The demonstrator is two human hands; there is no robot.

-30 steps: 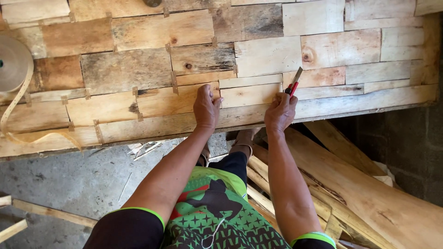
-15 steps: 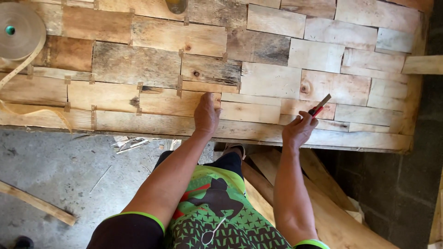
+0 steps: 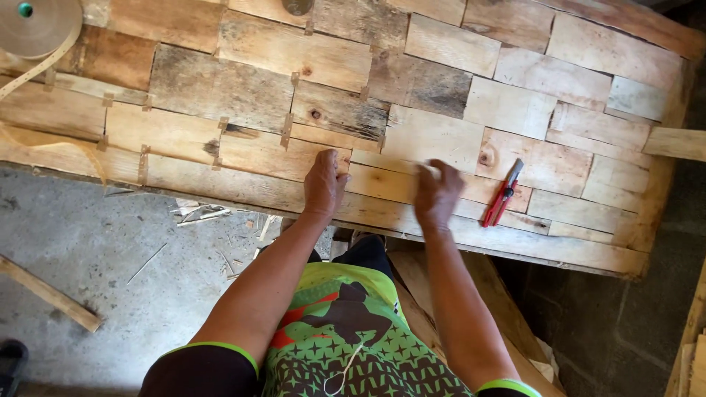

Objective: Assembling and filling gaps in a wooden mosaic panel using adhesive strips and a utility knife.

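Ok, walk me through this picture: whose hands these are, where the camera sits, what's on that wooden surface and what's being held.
The camera sits on a person's head and looks straight down, so both bare arms reaching forward belong to the wearer. In front lies a broad sheet of thin wood pieces, many patches laid edge to edge, with small strips of tape across some of the joints. The left hand rests flat on the wood near the front edge, holding nothing. The right hand is blurred above the wood, fingers loosely open, and also holds nothing. To its right a red-handled cutter lies on the wood by itself. At the top left corner is a roll of brown tape with a loose end trailing off. Under the front edge you see a concrete floor with wood scraps.
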